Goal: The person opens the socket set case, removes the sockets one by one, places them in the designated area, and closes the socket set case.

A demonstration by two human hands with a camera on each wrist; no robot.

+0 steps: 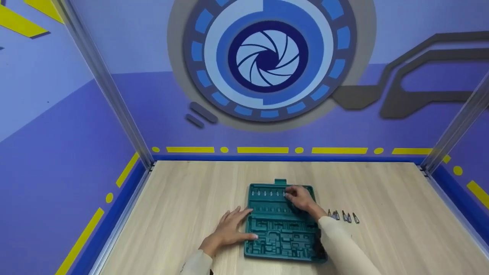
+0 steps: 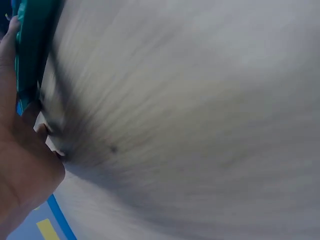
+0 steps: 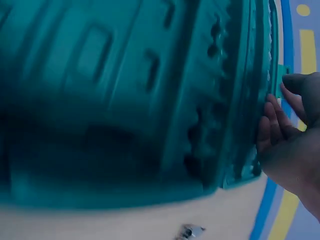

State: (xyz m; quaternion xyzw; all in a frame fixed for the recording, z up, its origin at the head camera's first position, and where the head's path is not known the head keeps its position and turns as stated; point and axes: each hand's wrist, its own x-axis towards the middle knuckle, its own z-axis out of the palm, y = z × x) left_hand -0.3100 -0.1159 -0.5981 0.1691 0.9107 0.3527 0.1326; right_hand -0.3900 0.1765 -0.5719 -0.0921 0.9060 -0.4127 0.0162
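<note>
A green tool case lies opened flat on the table, its moulded slots facing up. Small silver screwdriver bits stand in a row in its far part. My right hand is over the right end of that row, thumb and fingertips pinched together at a bit there, which they mostly cover. In the right wrist view its fingers curl at the far side of the case. My left hand spreads straight fingers along the left edge, thumb resting on the rim; the left wrist view shows it beside the case wall.
Several pointed silver bits lie on the wooden table right of the case, by the right forearm. A latch tab sticks out at the far edge. Blue panel walls with metal corner posts enclose the table's back and sides.
</note>
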